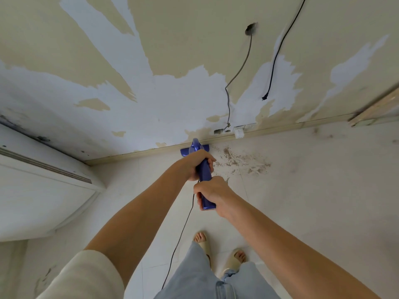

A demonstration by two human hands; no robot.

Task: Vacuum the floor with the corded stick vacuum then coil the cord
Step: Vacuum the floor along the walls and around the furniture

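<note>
Down at the foot of the wall, seen from the head camera, the blue stick vacuum (204,169) ran away from the person along a line nearly straight ahead, its long axis pointing from the hands toward the baseboard (151,152). Its floor head (185,151) sat on the tiled floor (302,190) touching or just short of the baseboard; which of the two could not be told. Both hands were clamped on the handle, one above the other and close together: the left hand (197,164) wrapped the shaft farther out, nearer the floor head, and the right hand (212,192) gripped the butt end, nearer the body. A scatter of dirt (239,162) lay on the floor just to the right of the floor head and of the hands, near the wall, so the left hand, being forward, was judged the nearer to the working end, while the dirt lay off to the right-hand side. The vacuum's black cord (183,229) dropped from under the handle and trailed back past the person's left leg, well apart from the dirt. Vacuuming seemed under way with that patch not yet cleared; the likely next stroke would call for swinging the floor head rightward across it. Coiling had not begun.
</note>
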